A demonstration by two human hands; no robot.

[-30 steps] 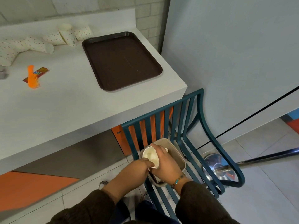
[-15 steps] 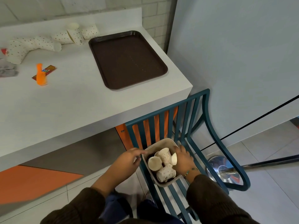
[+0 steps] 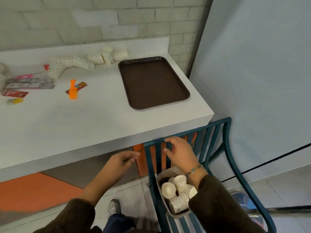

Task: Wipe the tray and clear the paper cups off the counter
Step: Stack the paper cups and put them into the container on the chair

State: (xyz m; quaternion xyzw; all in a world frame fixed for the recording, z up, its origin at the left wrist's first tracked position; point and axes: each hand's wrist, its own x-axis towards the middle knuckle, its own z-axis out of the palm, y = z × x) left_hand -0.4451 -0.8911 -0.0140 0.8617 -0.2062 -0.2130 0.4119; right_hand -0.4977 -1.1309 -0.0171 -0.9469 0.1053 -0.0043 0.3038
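Note:
A dark brown tray lies bare at the right end of the white counter. Several dotted paper cups lie on their sides behind it, with a bent stack of cups further left. On a blue slatted chair sits a beige bin with several cups in it. My right hand hovers above the bin near the chair back, fingers apart, holding nothing. My left hand is below the counter edge, fingers loosely curled, holding nothing.
An orange comb, a red wrapper, a yellow item and foil packets lie on the counter's left part. A blue-grey wall panel stands right of the counter. My shoe is on the tiled floor.
Both hands have let go of the cups and the bin and risen toward the counter edge. The view has tilted up, showing more of the counter and wall.

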